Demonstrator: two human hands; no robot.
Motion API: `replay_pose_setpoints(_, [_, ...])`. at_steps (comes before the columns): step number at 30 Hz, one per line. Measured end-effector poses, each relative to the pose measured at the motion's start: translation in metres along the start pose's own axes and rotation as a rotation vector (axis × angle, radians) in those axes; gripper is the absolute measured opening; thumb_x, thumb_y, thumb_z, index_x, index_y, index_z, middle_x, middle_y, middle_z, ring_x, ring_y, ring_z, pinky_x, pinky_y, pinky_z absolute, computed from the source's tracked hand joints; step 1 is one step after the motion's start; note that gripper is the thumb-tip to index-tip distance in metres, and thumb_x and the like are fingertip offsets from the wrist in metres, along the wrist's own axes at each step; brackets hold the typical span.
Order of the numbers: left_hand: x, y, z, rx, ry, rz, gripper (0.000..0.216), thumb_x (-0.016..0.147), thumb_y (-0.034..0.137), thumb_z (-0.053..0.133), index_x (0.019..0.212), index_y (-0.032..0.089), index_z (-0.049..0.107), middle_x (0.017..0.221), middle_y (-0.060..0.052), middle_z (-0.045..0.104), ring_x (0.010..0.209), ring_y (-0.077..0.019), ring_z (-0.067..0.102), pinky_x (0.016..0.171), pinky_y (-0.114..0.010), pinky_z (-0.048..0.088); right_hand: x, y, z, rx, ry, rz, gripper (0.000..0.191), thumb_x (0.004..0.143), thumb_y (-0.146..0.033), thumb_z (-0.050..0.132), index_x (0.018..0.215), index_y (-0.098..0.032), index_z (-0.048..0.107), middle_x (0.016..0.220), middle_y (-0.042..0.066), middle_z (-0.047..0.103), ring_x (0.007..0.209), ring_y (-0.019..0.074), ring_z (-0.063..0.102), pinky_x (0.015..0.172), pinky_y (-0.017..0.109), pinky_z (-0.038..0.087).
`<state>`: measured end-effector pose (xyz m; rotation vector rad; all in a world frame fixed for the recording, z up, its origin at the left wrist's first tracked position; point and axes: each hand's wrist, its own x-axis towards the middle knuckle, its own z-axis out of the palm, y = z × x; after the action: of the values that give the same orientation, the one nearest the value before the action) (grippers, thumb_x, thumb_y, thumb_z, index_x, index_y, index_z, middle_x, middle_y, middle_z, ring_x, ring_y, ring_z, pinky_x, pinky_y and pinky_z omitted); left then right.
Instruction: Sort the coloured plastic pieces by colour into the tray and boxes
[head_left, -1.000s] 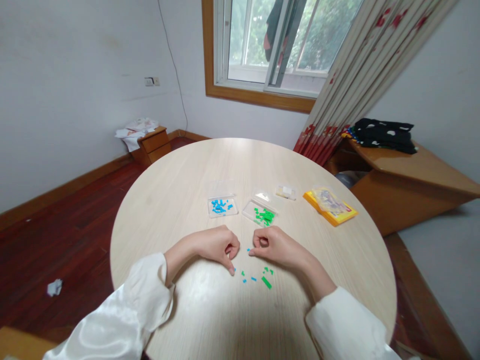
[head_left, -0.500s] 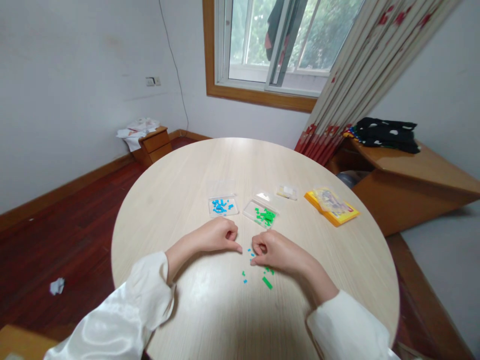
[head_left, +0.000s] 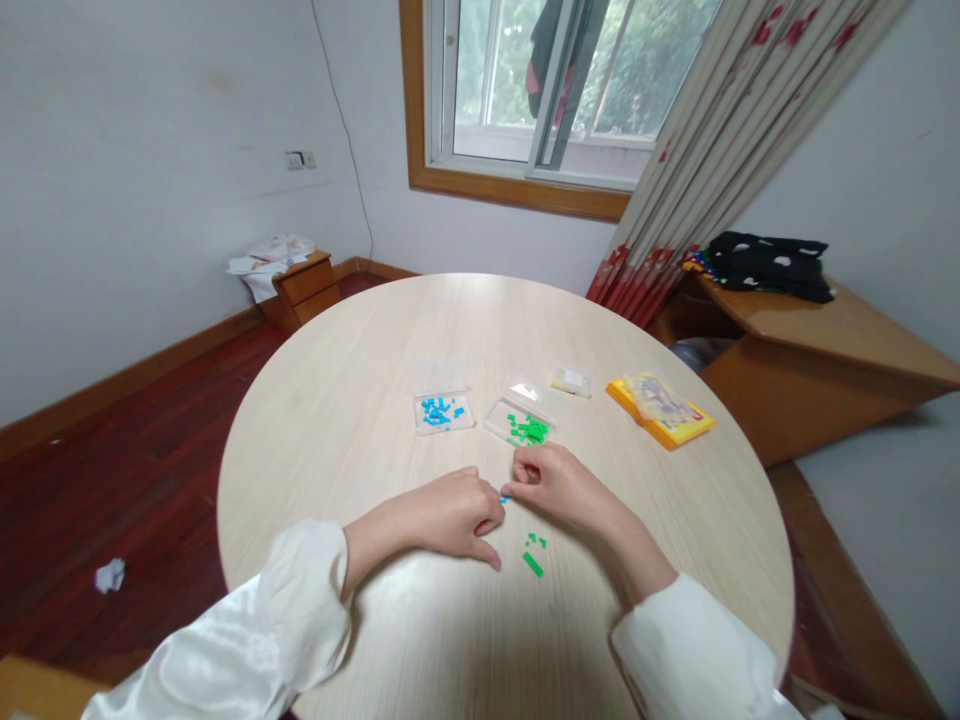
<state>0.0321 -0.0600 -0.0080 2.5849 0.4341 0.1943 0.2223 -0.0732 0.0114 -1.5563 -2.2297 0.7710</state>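
Note:
My left hand (head_left: 461, 515) rests low over the table with its fingers curled and its thumb pointing right, down at the tabletop. It covers the spot where a small green and a small blue piece lay; what its fingertips hold, if anything, is hidden. Opposite it, my right hand (head_left: 555, 485) is closed, thumb and curled fingers bent towards the left. Tiny blue pieces (head_left: 504, 499) lie right at its thumb tip; whether one is pinched I cannot make out. Nearer to me, a green strip (head_left: 532, 565) lies beside several small green bits (head_left: 535, 540).
On the round table (head_left: 337, 400), a clear case of blue pieces (head_left: 442, 412) and one of green pieces (head_left: 529, 430) stand open beyond my hands. Further right are a small clear packet (head_left: 571, 382) and a yellow box (head_left: 660, 410). A wooden cabinet (head_left: 810, 360) stands beyond the table's right edge.
My left hand has moved towards me and right, over the small pieces. My right hand has shifted slightly away from me, uncovering the green bits. The view has tilted slightly.

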Motion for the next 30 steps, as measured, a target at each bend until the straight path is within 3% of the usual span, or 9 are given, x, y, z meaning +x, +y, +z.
replay_pose_setpoints(3, [0.002, 0.002, -0.002, 0.055, 0.023, -0.103, 0.038, 0.074, 0.036, 0.07, 0.054, 0.015, 0.045, 0.055, 0.005, 0.047, 0.055, -0.0097, 0.04, 0.069, -0.028, 0.031, -0.002, 0.001, -0.001, 0.034, -0.026, 0.0, 0.028, 0.071, -0.019, 0.063, 0.056, -0.018, 0.04, 0.053, -0.007, 0.038, 0.054, 0.0084, 0.034, 0.052, 0.022, 0.023])
replay_pose_setpoints(8, [0.003, 0.0, -0.007, 0.068, 0.111, -0.236, 0.029, 0.078, 0.027, 0.063, 0.056, 0.015, 0.048, 0.059, 0.004, 0.05, 0.061, -0.0108, 0.045, 0.07, -0.028, 0.03, -0.007, 0.003, -0.006, 0.121, -0.211, 0.01, 0.029, 0.066, -0.023, 0.068, 0.056, -0.018, 0.041, 0.052, -0.009, 0.032, 0.052, 0.0072, 0.029, 0.049, 0.022, 0.02])
replay_pose_setpoints(14, [0.005, -0.005, -0.007, 0.01, 0.172, -0.381, 0.031, 0.077, 0.025, 0.063, 0.052, 0.016, 0.046, 0.051, 0.004, 0.043, 0.055, -0.0104, 0.041, 0.061, -0.025, 0.028, -0.011, 0.005, -0.016, 0.128, -0.359, 0.043, 0.033, 0.061, -0.022, 0.074, 0.054, -0.018, 0.041, 0.05, -0.01, 0.031, 0.05, 0.0065, 0.027, 0.048, 0.022, 0.019])
replay_pose_setpoints(20, [0.005, -0.013, -0.01, -0.028, 0.264, -0.493, 0.033, 0.075, 0.028, 0.065, 0.05, 0.016, 0.046, 0.049, 0.005, 0.041, 0.052, -0.0105, 0.039, 0.056, -0.024, 0.025, -0.011, 0.001, -0.015, 0.053, -0.388, 0.083, 0.035, 0.06, -0.02, 0.074, 0.053, -0.018, 0.04, 0.048, -0.01, 0.032, 0.049, 0.0064, 0.027, 0.047, 0.023, 0.018])
replay_pose_setpoints(24, [0.003, -0.018, -0.012, -0.078, 0.315, -0.529, 0.036, 0.076, 0.034, 0.065, 0.05, 0.016, 0.046, 0.048, 0.005, 0.04, 0.052, -0.0102, 0.039, 0.053, -0.024, 0.023, -0.01, -0.003, -0.009, 0.046, -0.314, 0.064, 0.035, 0.064, -0.026, 0.073, 0.054, -0.018, 0.041, 0.049, -0.009, 0.033, 0.05, 0.0067, 0.029, 0.048, 0.023, 0.019])
replay_pose_setpoints(30, [-0.001, -0.021, -0.02, -0.091, 0.241, -0.467, 0.045, 0.065, 0.043, 0.075, 0.049, 0.016, 0.042, 0.047, 0.007, 0.038, 0.051, -0.0098, 0.037, 0.053, -0.023, 0.023, -0.016, 0.01, -0.021, 0.08, -0.324, 0.072, 0.039, 0.061, -0.027, 0.075, 0.053, -0.018, 0.037, 0.05, -0.01, 0.031, 0.051, 0.0065, 0.028, 0.048, 0.023, 0.02])
